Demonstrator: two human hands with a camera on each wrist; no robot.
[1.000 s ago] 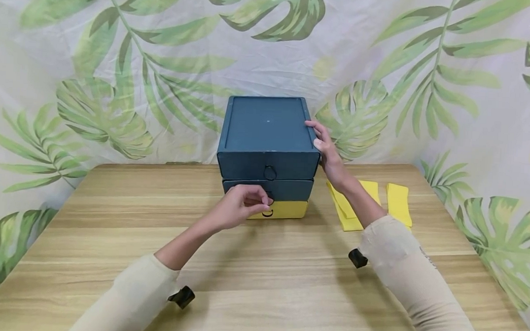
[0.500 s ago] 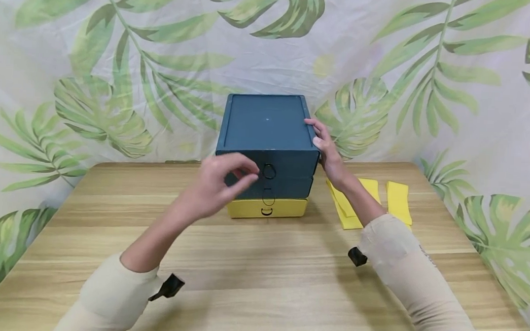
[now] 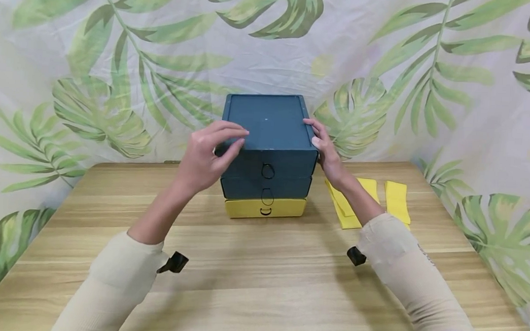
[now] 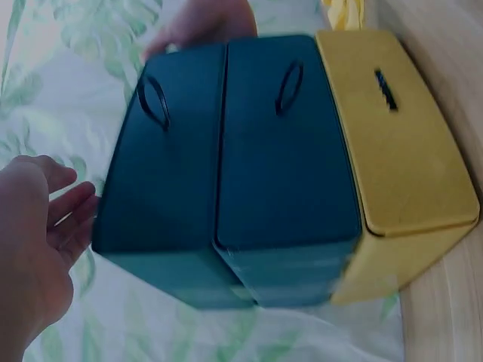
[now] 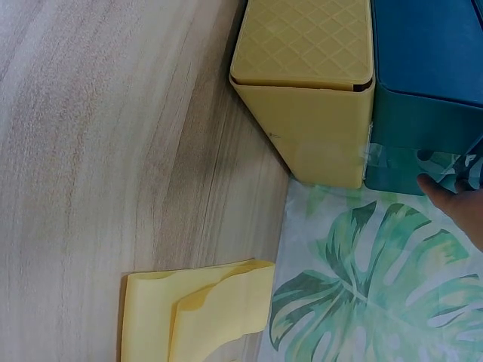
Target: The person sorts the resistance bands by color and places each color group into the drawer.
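Observation:
A drawer unit point(image 3: 269, 163) of three stacked drawers stands at the back of the table, two dark blue ones above a yellow drawer point(image 3: 245, 207). Each drawer front carries a dark ring or loop pull. My left hand point(image 3: 209, 155) is raised at the unit's upper left front corner, fingers loosely bent and holding nothing; in the left wrist view the fingers point(image 4: 72, 215) are beside the top blue drawer's edge. My right hand point(image 3: 328, 151) rests against the unit's upper right side, fingertips at the top edge. Part of that hand is cut off in the right wrist view.
Folded yellow sheets point(image 3: 356, 204) lie on the table point(image 3: 260, 284) right of the unit, partly behind my right forearm, with a narrower yellow strip point(image 3: 396, 201) beside them. A leaf-patterned cloth point(image 3: 163, 57) hangs close behind the table.
My left hand has left the lower drawer pulls and moved up and left to the unit's top corner. My right hand stays at the unit's side. All drawers look unmoved.

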